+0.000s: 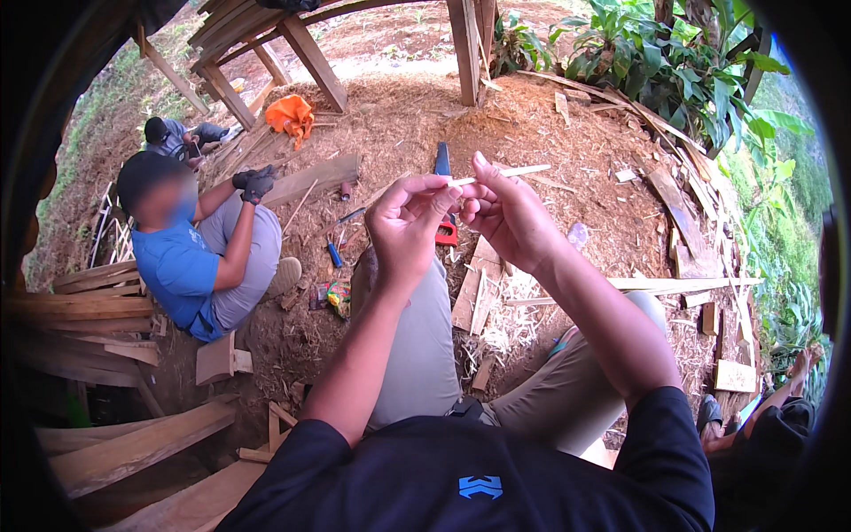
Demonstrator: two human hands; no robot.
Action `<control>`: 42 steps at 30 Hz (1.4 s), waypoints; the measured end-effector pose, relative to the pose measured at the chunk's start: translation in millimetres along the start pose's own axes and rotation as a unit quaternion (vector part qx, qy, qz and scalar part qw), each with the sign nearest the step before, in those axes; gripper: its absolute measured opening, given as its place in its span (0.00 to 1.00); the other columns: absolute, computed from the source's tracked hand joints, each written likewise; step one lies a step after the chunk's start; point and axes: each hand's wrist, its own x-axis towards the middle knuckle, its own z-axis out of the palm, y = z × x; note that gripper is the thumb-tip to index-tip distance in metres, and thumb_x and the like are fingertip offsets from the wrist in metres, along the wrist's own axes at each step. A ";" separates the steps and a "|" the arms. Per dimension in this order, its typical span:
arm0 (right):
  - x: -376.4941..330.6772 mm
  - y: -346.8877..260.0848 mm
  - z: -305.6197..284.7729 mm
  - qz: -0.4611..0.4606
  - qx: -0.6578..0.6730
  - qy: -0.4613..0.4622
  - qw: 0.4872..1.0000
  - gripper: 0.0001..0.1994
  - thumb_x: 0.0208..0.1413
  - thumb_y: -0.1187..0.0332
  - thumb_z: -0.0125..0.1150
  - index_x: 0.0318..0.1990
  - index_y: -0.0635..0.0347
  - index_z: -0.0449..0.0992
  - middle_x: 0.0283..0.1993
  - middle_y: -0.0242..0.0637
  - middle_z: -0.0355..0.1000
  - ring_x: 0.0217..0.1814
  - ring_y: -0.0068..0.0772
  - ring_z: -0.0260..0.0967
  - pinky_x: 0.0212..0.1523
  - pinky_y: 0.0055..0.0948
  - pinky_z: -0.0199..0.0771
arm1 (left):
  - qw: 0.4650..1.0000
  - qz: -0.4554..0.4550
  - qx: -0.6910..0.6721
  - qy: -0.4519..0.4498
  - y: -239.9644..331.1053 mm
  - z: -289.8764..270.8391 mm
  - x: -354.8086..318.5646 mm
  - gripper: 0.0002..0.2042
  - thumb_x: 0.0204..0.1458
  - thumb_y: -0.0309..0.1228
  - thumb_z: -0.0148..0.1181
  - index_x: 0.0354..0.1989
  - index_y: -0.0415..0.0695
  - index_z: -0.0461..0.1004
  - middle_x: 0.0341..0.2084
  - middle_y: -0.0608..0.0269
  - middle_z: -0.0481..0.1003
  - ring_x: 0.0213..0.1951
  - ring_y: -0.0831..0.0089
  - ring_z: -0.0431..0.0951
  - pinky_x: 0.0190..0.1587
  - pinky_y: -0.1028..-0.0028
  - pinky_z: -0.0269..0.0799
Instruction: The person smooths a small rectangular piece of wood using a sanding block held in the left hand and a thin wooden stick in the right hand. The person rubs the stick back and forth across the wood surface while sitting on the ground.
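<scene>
Out in front of me, I hold a thin pale wooden stick [530, 168] nearly level with both hands. My left hand [406, 226] pinches its left end between thumb and fingertips. My right hand [516, 222] grips it farther along, thumb up against it, and the tip sticks out to the right. Beyond and below my hands a handsaw lies on the ground, its red handle [446, 234] showing under my fingers and its dark blade [442, 158] above them. A blue-handled tool [334, 254] rests on the ground left of my knee.
At left a person in a blue shirt [182, 282] sits with gloved hands together; another person [168, 135] sits behind. Long wood strips [683, 284] lie by my right knee. Stacked planks [133, 448] fill the lower left. An orange cloth [289, 117] lies near timber posts.
</scene>
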 end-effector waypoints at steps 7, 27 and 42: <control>2.7 4.0 -2.7 0.006 0.000 0.006 1.000 0.14 0.64 0.55 0.62 0.38 0.57 0.74 0.33 0.33 0.79 0.29 0.23 0.74 0.35 0.22 0.76 | 1.000 -0.007 -0.013 0.001 -0.7 -3.3 -1.5 0.08 0.57 0.24 0.66 0.41 0.36 0.76 0.33 0.59 0.81 0.34 0.76 0.82 0.35 0.79 0.76; -0.7 8.2 -1.6 -0.019 -0.001 0.030 0.999 0.15 0.64 0.55 0.63 0.37 0.58 0.75 0.31 0.31 0.76 0.27 0.22 0.72 0.33 0.23 0.74 | 0.997 -0.054 -0.001 0.056 13.6 9.2 -1.2 0.12 0.58 0.27 0.66 0.47 0.37 0.73 0.35 0.58 0.81 0.29 0.75 0.83 0.27 0.81 0.73; -15.3 -4.1 9.9 -0.341 -0.740 0.093 0.572 0.17 0.56 0.59 0.67 0.45 0.57 0.69 0.24 0.41 0.76 0.27 0.46 0.78 0.25 0.39 0.75 | 0.996 -0.051 0.072 0.017 11.9 -16.5 28.5 0.10 0.61 0.28 0.62 0.45 0.37 0.74 0.39 0.54 0.81 0.24 0.76 0.81 0.21 0.82 0.71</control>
